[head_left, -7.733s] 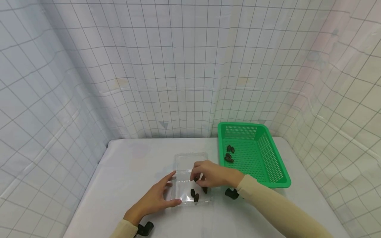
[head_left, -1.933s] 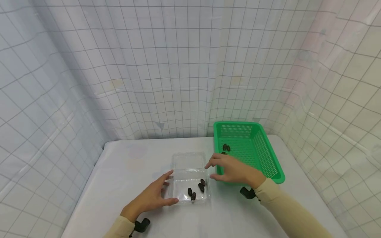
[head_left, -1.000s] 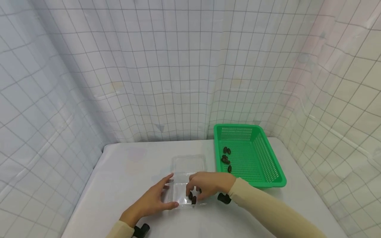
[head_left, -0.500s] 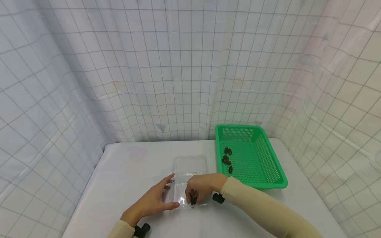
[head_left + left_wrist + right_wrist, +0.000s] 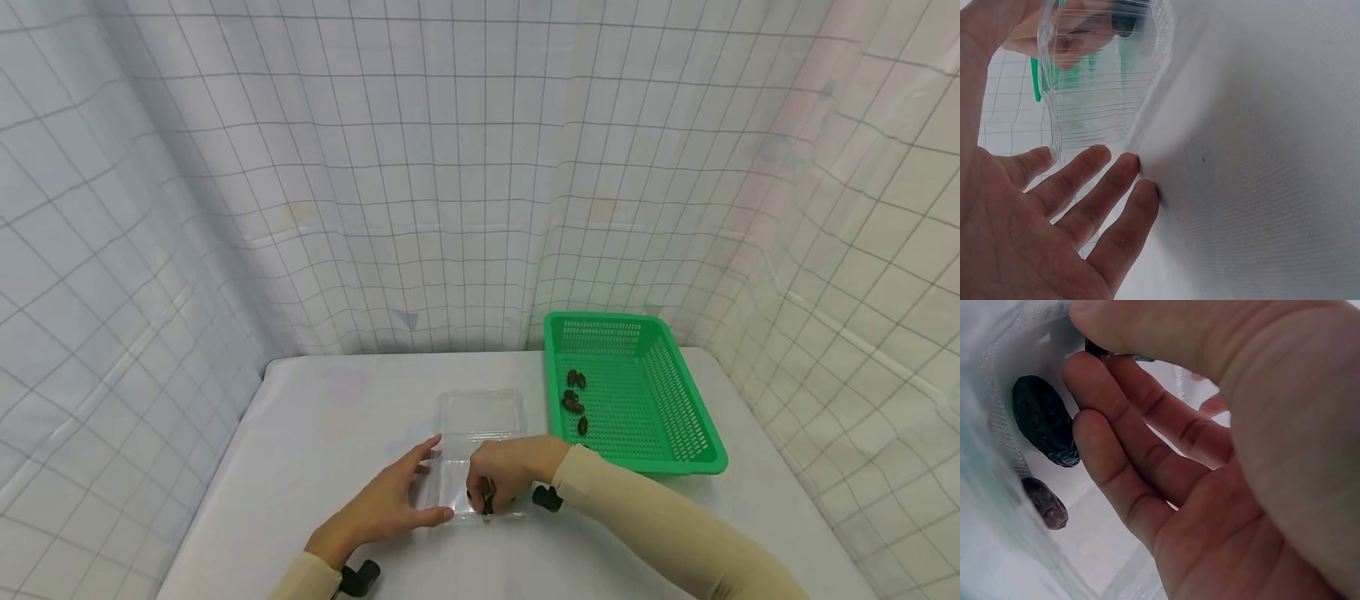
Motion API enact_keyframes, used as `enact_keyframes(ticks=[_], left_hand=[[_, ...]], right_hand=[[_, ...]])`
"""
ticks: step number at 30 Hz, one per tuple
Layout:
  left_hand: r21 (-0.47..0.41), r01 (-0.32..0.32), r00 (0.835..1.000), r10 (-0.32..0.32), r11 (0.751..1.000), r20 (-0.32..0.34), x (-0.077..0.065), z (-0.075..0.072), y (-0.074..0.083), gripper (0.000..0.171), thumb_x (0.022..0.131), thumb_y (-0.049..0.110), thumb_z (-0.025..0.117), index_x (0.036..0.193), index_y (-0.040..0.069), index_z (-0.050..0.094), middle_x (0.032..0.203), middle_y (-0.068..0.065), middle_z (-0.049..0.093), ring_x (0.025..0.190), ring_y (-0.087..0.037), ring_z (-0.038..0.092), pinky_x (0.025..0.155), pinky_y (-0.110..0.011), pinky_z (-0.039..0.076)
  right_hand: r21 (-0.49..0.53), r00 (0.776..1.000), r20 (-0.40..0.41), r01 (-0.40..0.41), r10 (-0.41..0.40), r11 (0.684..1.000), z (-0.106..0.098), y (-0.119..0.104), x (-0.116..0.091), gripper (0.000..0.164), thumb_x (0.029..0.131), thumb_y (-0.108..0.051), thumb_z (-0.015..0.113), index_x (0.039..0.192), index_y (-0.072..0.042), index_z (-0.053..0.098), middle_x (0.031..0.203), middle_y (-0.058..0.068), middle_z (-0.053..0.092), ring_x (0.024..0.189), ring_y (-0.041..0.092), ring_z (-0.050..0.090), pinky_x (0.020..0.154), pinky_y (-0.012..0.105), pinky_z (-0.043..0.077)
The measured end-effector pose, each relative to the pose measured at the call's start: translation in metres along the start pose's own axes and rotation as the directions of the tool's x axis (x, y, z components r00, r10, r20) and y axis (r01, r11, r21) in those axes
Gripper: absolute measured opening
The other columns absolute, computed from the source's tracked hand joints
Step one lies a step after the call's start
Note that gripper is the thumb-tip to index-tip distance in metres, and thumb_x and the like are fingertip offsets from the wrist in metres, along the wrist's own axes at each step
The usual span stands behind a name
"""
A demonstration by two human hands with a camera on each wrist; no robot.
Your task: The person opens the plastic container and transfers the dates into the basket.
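White curtains (image 5: 420,167) printed with a dark grid are hung around a table (image 5: 322,433) covered in white. A clear plastic container (image 5: 452,479) is set on the near part of the table, its lid (image 5: 480,411) laid back on the far side. The container's left side is flanked by the left hand (image 5: 386,504), whose fingers are extended and spread, its grip closed on nothing, the container's edge being touched by a fingertip. Inside the container, a dark wrinkled fruit (image 5: 1094,349) is pinched between thumb and fingers by the right hand (image 5: 504,471); whether the container's floor is touched by it cannot be told. Beside that hand, a large fruit (image 5: 1045,420) and a smaller fruit (image 5: 1046,503) are seen lying in the container. To the right, more dark fruits (image 5: 572,406) are gathered along the left side of a green basket (image 5: 626,408). Beige sleeves (image 5: 660,525) are worn on both arms.
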State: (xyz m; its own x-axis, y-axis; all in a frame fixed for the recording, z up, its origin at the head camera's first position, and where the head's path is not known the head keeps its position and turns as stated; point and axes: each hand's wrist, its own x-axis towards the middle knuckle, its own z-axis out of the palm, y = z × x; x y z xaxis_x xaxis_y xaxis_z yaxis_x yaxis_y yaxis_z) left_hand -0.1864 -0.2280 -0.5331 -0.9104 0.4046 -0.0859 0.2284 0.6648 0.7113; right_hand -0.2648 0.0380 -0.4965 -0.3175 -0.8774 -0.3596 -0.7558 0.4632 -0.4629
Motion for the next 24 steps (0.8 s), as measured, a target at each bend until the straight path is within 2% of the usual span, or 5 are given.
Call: enact_keyframes(ticks=[14, 24], left_hand=[[-0.016, -0.004, 1.000, 0.004, 1.000, -0.002, -0.0007, -0.0019, 0.0005, 0.120, 0.094, 0.055, 0.097, 0.185, 0.014, 0.030, 0.178, -0.019, 0.054, 0.152, -0.042, 0.066, 0.120, -0.067, 0.058], [-0.008, -0.013, 1.000, 0.013, 1.000, -0.006, -0.0004, -0.0007, -0.0008, 0.120, 0.093, 0.055, 0.097, 0.185, 0.014, 0.031, 0.178, -0.018, 0.054, 0.152, -0.040, 0.067, 0.120, -0.062, 0.059]], right_hand=[[-0.031, 0.996, -0.070, 0.052, -0.054, 0.998, -0.0058, -0.0003, -0.0047, 0.022, 0.100, -0.001, 0.087, 0.110, -0.021, 0.087, 0.100, -0.016, 0.079, 0.087, -0.007, 0.067, 0.082, 0.009, 0.056], [-0.018, 0.992, -0.115, 0.052, -0.054, 0.998, -0.0053, -0.0009, -0.0104, 0.017, 0.104, -0.005, 0.085, 0.111, -0.020, 0.085, 0.101, -0.014, 0.080, 0.086, -0.007, 0.065, 0.081, 0.009, 0.056]])
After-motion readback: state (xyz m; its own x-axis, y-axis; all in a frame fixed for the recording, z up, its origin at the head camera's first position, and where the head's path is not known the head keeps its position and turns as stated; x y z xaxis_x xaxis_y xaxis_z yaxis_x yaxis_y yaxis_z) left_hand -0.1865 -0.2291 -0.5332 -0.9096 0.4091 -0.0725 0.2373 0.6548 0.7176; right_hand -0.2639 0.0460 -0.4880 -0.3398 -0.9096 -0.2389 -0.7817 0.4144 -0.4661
